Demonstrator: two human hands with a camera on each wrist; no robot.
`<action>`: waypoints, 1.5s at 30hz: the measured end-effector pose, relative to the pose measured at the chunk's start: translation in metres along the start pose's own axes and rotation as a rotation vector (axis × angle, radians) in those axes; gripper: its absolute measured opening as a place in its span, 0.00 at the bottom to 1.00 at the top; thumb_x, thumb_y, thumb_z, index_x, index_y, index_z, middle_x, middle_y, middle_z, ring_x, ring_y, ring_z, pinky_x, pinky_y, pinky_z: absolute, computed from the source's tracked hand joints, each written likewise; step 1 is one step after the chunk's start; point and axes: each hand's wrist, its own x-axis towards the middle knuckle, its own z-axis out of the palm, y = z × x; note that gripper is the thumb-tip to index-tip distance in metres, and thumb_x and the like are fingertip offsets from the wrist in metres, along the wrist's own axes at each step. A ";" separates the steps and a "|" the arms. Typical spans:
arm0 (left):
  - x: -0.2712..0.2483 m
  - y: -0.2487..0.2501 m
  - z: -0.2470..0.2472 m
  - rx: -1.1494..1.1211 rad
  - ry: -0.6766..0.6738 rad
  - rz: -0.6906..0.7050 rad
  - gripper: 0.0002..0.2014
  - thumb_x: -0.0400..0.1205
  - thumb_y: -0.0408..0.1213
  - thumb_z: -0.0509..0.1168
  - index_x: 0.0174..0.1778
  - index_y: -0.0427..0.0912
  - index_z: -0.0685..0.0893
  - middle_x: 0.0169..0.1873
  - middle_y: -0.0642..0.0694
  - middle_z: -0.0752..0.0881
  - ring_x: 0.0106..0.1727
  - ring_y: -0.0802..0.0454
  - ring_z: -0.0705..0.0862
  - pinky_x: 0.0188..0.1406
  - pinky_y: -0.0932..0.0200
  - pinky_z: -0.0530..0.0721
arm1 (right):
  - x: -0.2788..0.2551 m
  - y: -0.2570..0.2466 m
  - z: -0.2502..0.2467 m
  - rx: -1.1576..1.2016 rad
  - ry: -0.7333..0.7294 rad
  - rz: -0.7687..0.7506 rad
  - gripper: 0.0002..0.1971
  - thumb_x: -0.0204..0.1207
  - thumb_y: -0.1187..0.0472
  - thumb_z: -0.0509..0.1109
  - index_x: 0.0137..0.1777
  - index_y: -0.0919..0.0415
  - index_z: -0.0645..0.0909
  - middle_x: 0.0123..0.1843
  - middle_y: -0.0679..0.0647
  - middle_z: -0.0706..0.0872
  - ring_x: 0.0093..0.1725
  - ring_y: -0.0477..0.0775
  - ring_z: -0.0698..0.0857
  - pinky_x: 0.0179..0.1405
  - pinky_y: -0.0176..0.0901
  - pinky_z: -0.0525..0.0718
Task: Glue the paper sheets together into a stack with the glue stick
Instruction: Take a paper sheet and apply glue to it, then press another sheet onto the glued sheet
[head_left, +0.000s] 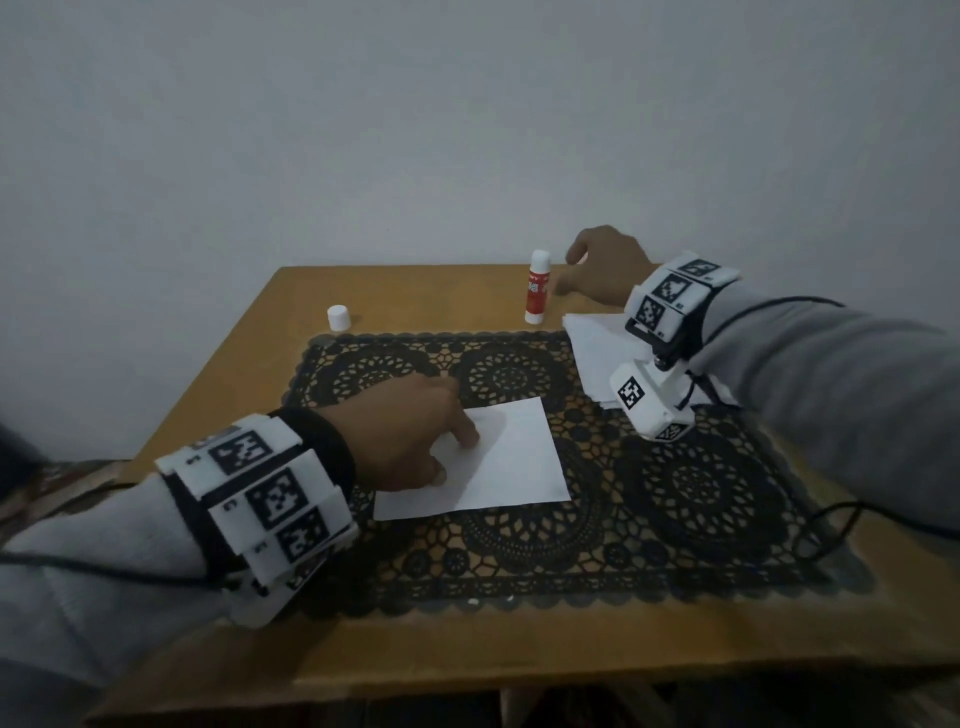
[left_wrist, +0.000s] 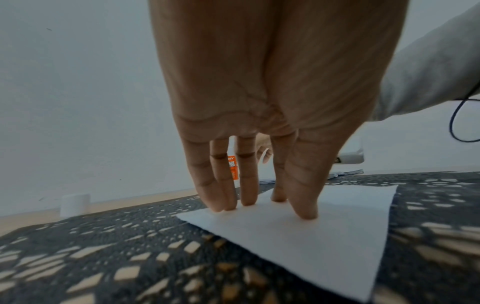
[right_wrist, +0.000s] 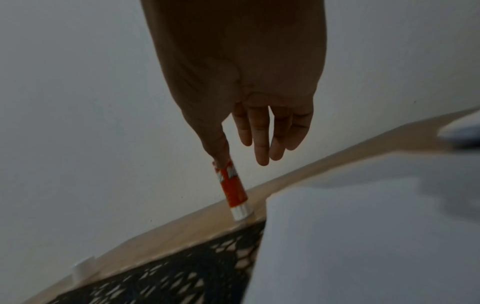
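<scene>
Left hand (head_left: 410, 431) flat, straight fingers pressing white square paper sheet (head_left: 498, 462) mid-mat; right hand (head_left: 602, 265) released, relaxed, just beside upright red-and-white glue stick (head_left: 537, 288) near table's far edge.

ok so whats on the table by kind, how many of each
red and white glue stick: 1
small white plastic cap: 1
single white paper sheet under the left hand: 1
pile of loose white paper sheets: 1 (sheets uncountable)
black lace mat: 1
total: 5
</scene>
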 end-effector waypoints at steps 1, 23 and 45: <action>-0.001 0.001 0.001 0.000 0.007 -0.006 0.23 0.79 0.43 0.70 0.71 0.56 0.78 0.53 0.52 0.71 0.61 0.50 0.74 0.51 0.64 0.68 | -0.005 0.004 -0.008 -0.023 -0.001 -0.010 0.18 0.71 0.58 0.79 0.58 0.64 0.82 0.61 0.59 0.84 0.60 0.59 0.82 0.49 0.44 0.77; -0.005 0.017 -0.004 0.064 0.004 -0.048 0.23 0.80 0.41 0.68 0.72 0.55 0.77 0.52 0.54 0.72 0.61 0.53 0.75 0.56 0.64 0.72 | -0.106 0.110 -0.071 -0.826 -0.434 -0.224 0.18 0.82 0.52 0.63 0.68 0.58 0.79 0.62 0.58 0.85 0.61 0.56 0.82 0.60 0.46 0.81; -0.007 0.017 0.000 0.057 0.011 -0.062 0.23 0.81 0.41 0.66 0.73 0.56 0.75 0.62 0.51 0.75 0.64 0.52 0.75 0.60 0.62 0.72 | -0.090 0.144 -0.069 -0.403 -0.211 -0.167 0.12 0.75 0.61 0.75 0.30 0.56 0.82 0.30 0.42 0.83 0.33 0.40 0.78 0.36 0.36 0.74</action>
